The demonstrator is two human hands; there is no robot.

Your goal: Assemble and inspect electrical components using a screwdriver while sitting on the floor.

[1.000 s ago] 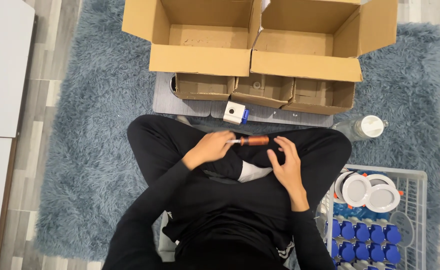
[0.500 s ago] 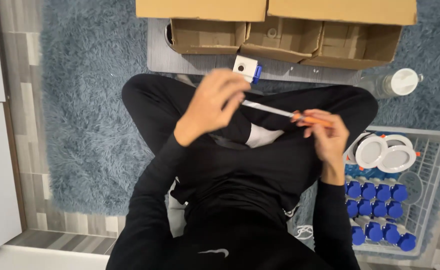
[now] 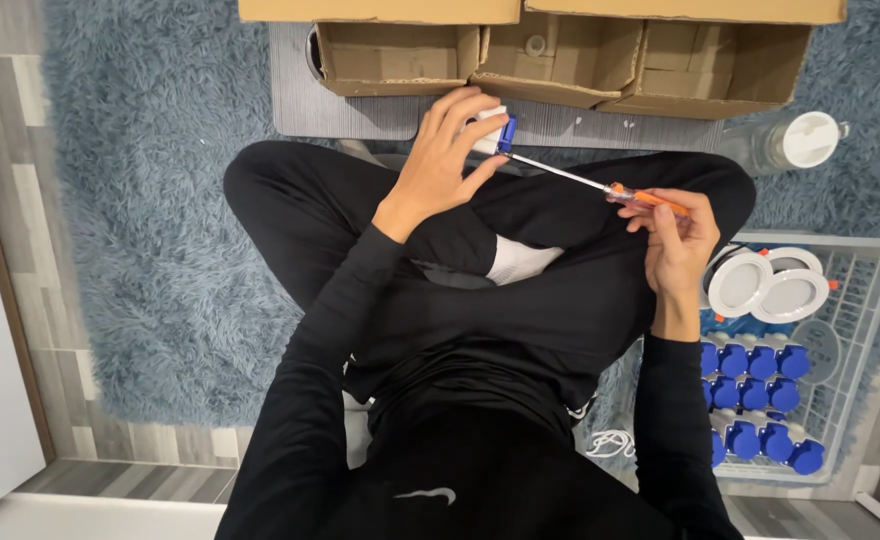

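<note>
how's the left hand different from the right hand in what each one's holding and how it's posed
The left hand pinches a small white and blue part with fingers spread, raised near the cardboard boxes; the right hand wraps the orange screwdriver handle, lower, by the wire basket. Both wear black sleeves, and the screwdriver tip meets the part.

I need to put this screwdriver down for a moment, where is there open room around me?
The blue rug is bare from the wall to the bent knee. The grey mat has an open strip before the cardboard boxes. The white basket, full of blue pieces and white round discs, crowds the other side, with a clear bottle above it.
</note>
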